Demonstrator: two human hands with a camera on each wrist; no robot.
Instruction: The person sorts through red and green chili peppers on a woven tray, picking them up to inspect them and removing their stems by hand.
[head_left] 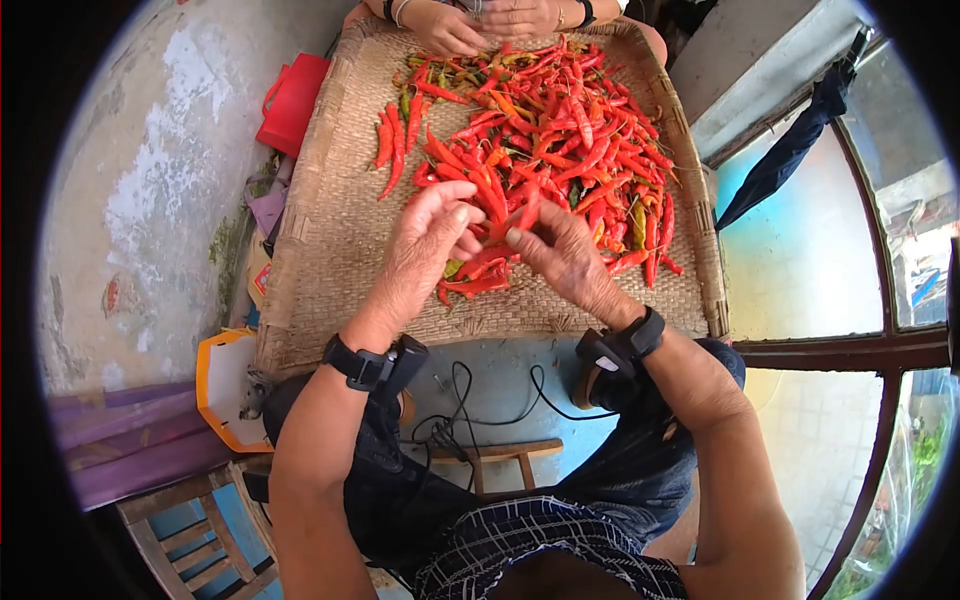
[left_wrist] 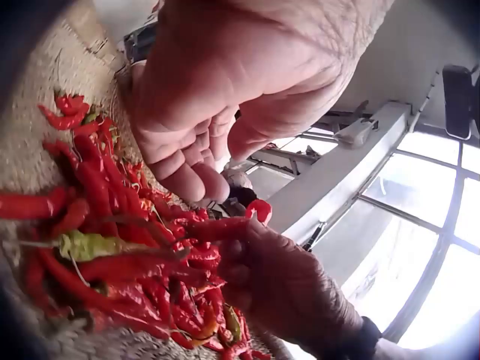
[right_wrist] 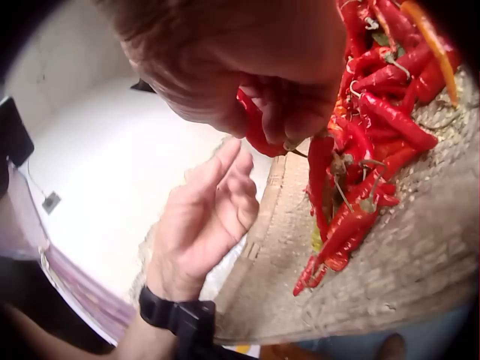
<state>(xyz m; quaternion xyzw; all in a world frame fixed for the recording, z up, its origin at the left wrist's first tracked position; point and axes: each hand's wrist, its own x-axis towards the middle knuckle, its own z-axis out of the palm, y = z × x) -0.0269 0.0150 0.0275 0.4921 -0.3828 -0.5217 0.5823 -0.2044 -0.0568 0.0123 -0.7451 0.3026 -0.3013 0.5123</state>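
Observation:
My right hand (head_left: 572,258) pinches a red chili pepper (right_wrist: 259,133) between thumb and fingers, its stem end pointing down in the right wrist view. Beside it, my left hand (head_left: 428,238) holds nothing; its fingers are relaxed and slightly bent, palm toward the right hand. Both hands hover over the near side of a large pile of red chilies (head_left: 590,130), some orange or green. A pale green chili (left_wrist: 101,246) lies among the red ones under the left hand. The pile lies on a wide woven tray (head_left: 340,275) with a raised rim.
Another person's hands (head_left: 450,30) are over the tray's far edge. A red bag (head_left: 295,103) is beside the tray at the left wall. A folded dark umbrella (head_left: 795,135) hangs by the right windows. Black cables (head_left: 455,420) and a wooden stool (head_left: 500,453) are below.

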